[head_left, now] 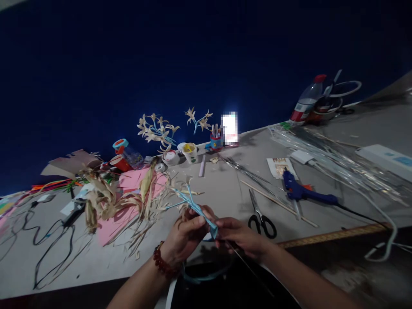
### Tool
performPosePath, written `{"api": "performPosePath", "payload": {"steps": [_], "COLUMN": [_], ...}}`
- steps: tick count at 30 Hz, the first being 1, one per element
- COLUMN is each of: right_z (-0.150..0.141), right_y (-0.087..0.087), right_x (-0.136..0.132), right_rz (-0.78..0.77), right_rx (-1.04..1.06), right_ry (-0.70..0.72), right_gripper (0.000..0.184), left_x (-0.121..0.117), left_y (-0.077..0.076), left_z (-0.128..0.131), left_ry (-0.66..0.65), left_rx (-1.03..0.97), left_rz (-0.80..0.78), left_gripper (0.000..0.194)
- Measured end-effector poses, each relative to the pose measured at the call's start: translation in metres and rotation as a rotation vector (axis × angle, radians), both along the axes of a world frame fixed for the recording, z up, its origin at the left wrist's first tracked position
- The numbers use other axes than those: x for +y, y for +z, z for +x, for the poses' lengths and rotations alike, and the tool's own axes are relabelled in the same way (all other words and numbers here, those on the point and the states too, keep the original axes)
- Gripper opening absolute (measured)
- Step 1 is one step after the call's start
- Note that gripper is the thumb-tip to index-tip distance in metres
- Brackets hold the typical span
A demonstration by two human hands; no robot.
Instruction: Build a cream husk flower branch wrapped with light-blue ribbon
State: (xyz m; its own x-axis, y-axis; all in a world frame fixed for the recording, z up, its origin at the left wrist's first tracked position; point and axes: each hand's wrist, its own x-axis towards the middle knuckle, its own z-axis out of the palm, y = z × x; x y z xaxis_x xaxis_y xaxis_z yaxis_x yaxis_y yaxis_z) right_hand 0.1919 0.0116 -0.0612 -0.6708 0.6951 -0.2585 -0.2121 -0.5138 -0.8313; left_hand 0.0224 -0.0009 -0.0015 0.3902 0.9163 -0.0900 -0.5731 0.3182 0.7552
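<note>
My left hand [189, 234], with a beaded bracelet at its wrist, is closed around a branching stem [207, 218] wrapped in light blue tape. Its thin blue branches fan out toward the table, up and to the left. My right hand [240, 236] pinches at the lower end of that stem, where a flap of blue tape shows. A thin dark wire [251, 268] runs from beneath my right fingers down to the right. Below both hands hangs a dim loop of blue strip [206, 280]. My right fingertips are partly hidden.
Scissors [262, 219], a wooden stick [277, 201] and a blue glue gun [305, 193] lie to the right. Dried corn husks [103, 197] cover pink paper [111, 225] at left. Husk flowers [156, 131], cups and a bright blurred screen [230, 128] stand behind.
</note>
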Motion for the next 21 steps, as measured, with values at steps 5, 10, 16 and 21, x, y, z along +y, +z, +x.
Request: {"api": "performPosePath", "payload": {"steps": [5,10,16,21], "right_z": [0.007,0.003,-0.010,-0.011], "right_y": [0.011,0.020,0.020,0.022], "right_x": [-0.007,-0.014,-0.015,-0.017], "right_rz": [0.692,0.879,0.806,0.760], "right_rx": [-0.212,-0.156,-0.034,-0.015], "right_ry": [-0.348,-0.671,-0.768,-0.779], "right_gripper": [0.017,0.022,0.016,0.012], "left_x": [0.000,0.002,-0.001,-0.003], "left_y": [-0.001,-0.003,-0.002,-0.005], "left_z": [0.004,0.013,0.021,0.024], "left_ry": [0.128,0.192,0.231,0.331], "left_rx": [-0.007,-0.007,-0.019,-0.044], "left_rz": [-0.088,-0.115,-0.120,-0.125], "left_gripper": [0.016,0.016,0.016,0.018]}}
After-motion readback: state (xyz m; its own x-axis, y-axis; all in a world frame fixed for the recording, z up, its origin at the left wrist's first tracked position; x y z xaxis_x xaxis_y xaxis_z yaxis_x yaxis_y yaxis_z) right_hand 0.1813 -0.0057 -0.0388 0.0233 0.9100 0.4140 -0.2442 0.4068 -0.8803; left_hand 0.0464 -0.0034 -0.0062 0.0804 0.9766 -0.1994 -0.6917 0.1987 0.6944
